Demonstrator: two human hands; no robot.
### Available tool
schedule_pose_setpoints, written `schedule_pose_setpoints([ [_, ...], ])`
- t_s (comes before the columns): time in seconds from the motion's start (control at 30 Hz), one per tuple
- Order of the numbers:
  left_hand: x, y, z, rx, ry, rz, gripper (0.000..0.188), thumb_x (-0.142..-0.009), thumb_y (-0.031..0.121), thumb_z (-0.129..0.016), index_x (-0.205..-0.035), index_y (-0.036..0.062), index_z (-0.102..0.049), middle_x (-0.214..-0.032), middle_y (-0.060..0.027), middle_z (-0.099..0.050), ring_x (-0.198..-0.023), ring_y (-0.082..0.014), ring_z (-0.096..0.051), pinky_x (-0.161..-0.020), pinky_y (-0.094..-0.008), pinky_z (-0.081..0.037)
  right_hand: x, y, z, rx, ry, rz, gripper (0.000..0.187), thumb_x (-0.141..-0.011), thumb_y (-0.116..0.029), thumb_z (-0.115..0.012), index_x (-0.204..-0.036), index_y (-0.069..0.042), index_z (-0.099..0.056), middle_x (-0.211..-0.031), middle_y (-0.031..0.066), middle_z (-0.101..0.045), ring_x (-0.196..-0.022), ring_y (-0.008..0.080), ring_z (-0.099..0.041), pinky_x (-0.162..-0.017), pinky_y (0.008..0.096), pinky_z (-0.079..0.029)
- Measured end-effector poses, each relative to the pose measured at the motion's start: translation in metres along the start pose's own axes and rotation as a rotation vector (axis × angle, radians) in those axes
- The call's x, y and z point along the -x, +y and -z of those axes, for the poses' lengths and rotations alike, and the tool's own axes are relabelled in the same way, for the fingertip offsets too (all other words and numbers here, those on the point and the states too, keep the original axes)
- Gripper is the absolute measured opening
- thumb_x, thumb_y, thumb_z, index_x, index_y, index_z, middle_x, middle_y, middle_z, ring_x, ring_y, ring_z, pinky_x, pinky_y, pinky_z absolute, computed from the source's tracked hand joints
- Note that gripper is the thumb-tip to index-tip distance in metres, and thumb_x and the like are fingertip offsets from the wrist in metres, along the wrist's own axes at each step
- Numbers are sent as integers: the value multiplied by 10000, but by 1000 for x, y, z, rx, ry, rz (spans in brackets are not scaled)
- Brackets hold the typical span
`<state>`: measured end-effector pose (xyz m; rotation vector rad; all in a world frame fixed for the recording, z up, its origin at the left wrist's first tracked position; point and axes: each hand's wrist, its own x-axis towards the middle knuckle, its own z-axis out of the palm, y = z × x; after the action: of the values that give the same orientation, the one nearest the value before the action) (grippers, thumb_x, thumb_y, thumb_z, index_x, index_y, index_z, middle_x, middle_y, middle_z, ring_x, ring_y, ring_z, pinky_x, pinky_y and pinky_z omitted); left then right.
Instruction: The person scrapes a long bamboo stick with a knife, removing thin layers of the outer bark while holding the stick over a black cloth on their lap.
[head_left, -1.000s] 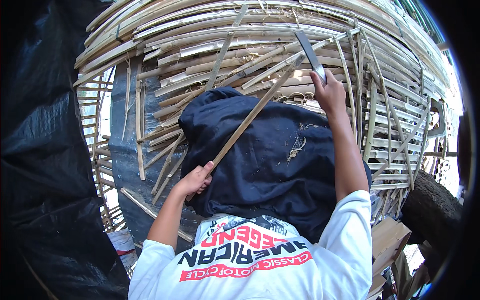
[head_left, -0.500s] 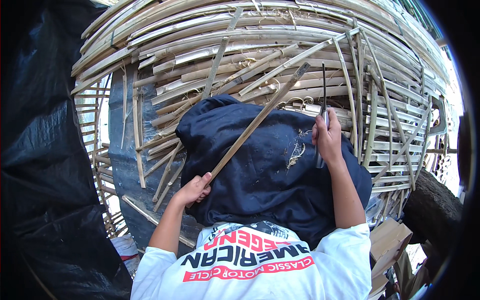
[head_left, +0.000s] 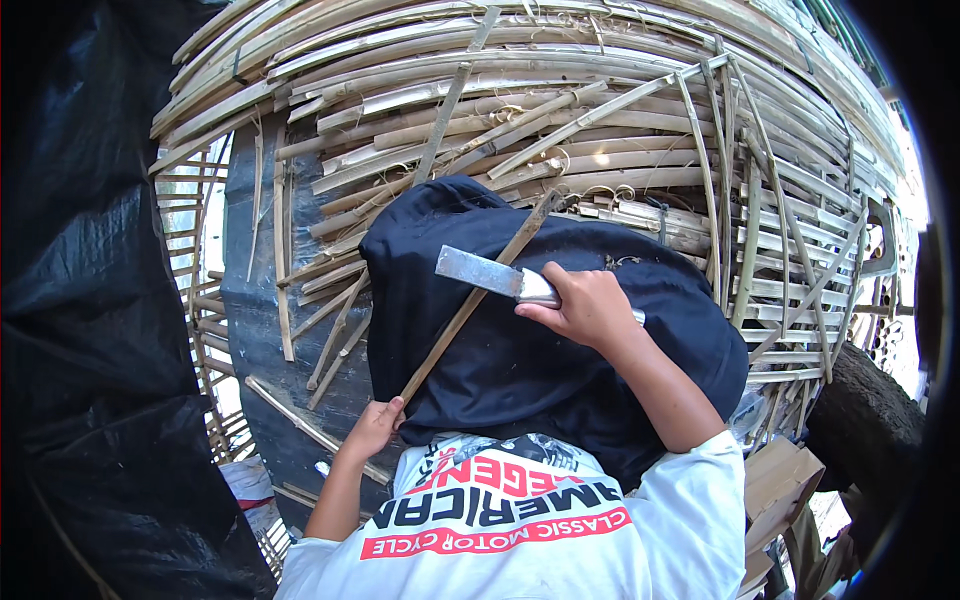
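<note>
My left hand [head_left: 374, 428] is closed round the near end of a long bamboo strip [head_left: 462, 312], which slants up and away to the right over the dark cloth [head_left: 590, 350] on my lap. In my right hand [head_left: 588, 306] is a knife [head_left: 478, 270] with a broad, flat, square-ended blade and a pale handle. Its blade points left and lies across the strip, at about the strip's middle; whether the two touch I cannot tell. A few pale shavings [head_left: 622, 262] lie on the cloth beyond my right hand.
Rows of split bamboo [head_left: 400, 90] form a platform ahead, with loose strips [head_left: 752, 240] standing at the right. A black plastic sheet [head_left: 90, 300] hangs at the left. At the lower right are a cardboard box [head_left: 785, 490] and a dark log [head_left: 868, 395].
My right hand has swung the knife from pointing away to pointing left across the strip. The strip's far end has come lower and nearer. Shavings have shifted or fallen from the cloth's middle.
</note>
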<state>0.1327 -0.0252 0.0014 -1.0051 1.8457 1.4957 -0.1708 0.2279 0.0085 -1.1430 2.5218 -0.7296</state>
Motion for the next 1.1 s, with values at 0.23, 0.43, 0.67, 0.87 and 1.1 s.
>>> schedule_pose_setpoints([
  [0.23, -3, -10, -14, -194, 125, -295, 567, -996, 460, -455, -730, -34, -537, -609, -49, -503, -632, -91, -486, -568, -283, -401, -9, 1, -4, 141, 18, 61, 614, -789, -679, -585, -727, -68, -559, -559, 127, -609, -513, 327, -622, -481, 414, -487],
  [0.43, -19, 8, -44, 159, 24, -431, 355, -1013, 237, -483, -993, -80, -643, -832, -90, -706, -792, -73, -568, -718, -265, -478, -31, 9, -19, 192, 119, -54, 596, -753, -664, -637, -716, -75, -554, -613, 138, -624, -613, 345, -642, -538, 423, -500],
  [0.67, -31, -10, -35, 221, -90, -325, 257, -815, 54, -685, -1033, -81, -664, -954, -68, -718, -862, -83, -613, -787, -250, -489, -25, -3, -11, 266, -44, 164, 627, -740, -681, -644, -693, -65, -539, -581, 140, -600, -549, 325, -633, -522, 416, -497],
  [0.87, -24, 21, -42, 160, -29, -433, 228, -800, 28, -668, -1005, -71, -672, -916, -73, -721, -842, -80, -611, -767, -251, -489, -57, 36, 45, 238, 140, -107, 631, -810, -663, -573, -708, -41, -578, -614, 170, -632, -605, 350, -658, -569, 440, -517],
  [1.1, -30, 24, -37, 194, -37, -401, 233, -830, 59, -648, -1018, -77, -667, -924, -80, -722, -847, -91, -620, -769, -260, -496, -49, 15, 9, 284, -41, 157, 641, -742, -707, -615, -698, -72, -541, -544, 114, -579, -526, 333, -606, -498, 415, -468],
])
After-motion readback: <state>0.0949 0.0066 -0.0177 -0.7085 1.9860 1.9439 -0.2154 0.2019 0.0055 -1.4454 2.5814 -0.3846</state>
